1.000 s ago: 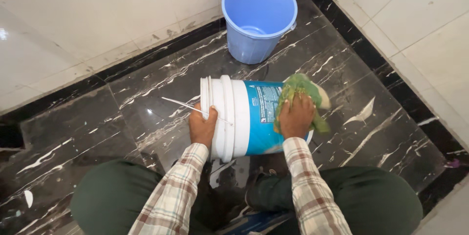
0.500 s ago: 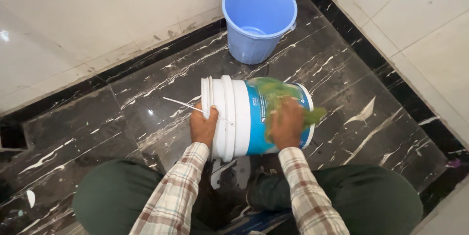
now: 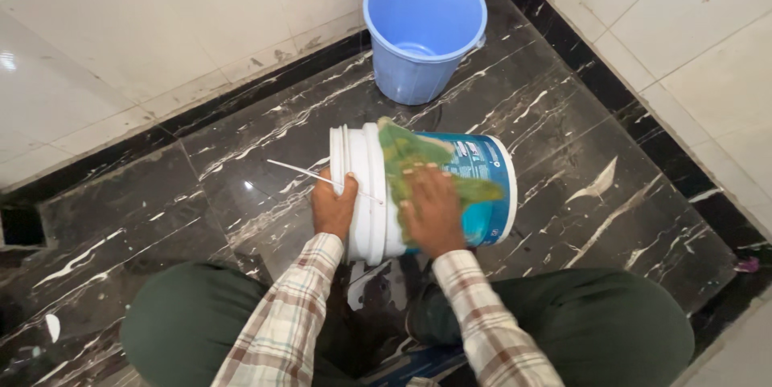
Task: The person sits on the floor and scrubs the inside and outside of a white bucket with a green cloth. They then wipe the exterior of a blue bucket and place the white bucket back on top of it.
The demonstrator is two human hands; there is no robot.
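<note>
We crouch over a black marble floor [image 3: 241, 170] streaked with white, met by pale wall tiles [image 3: 145, 25] on the far side and on the right. Against the far wall stands 1 blue bucket [image 3: 424, 29], upright, open and well apart from our hands.

Between that and our knees lies the paint bucket [image 3: 426, 186], white with a blue label, tipped on its side. Its long axis runs left to right across our view: the ribbed white rim end points left, the base end points right. It sits directly in front of us, on the floor, just beyond our knees in dark green trousers [image 3: 611, 323].

The 2 hands are apart, 1 toward each end of the drum. Our left hand [image 3: 334, 210] is clamped on the rim end, close to the thin wire handle [image 3: 314, 176] that juts out to the left. Our right hand [image 3: 433, 208] lies flat, fingers spread, pressing a green cloth [image 3: 406, 158] onto the curved side just right of the white rim band. The cloth drapes over the top of the drum, so the right hand is nearer the label, the left nearer the rim.
</note>
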